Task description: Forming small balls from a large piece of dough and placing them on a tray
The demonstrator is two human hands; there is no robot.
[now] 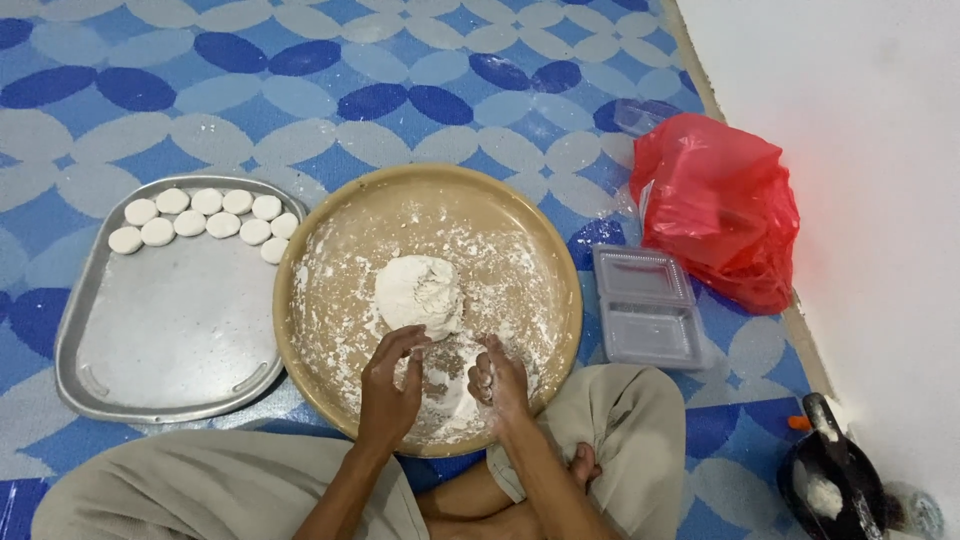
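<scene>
The dough lump [420, 292] looks soft and sticky; take it from below. Left hand [390, 385] pinches at its six o'clock edge; right hand [498, 380] is loosely curled, seemingly empty.

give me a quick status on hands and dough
Left hand pinching by dough lump. Right hand curled, floury, contents hidden. Both over round tray. Nothing in the way.

Bare forearms, no sleeves, watch or rings visible. Left hand [388, 390] and right hand [498, 385] both dusted w/ white flour, esp. fingers. Loose khaki/beige trousers [200, 490], fabric creased. Barefoot, toes showing.
</scene>
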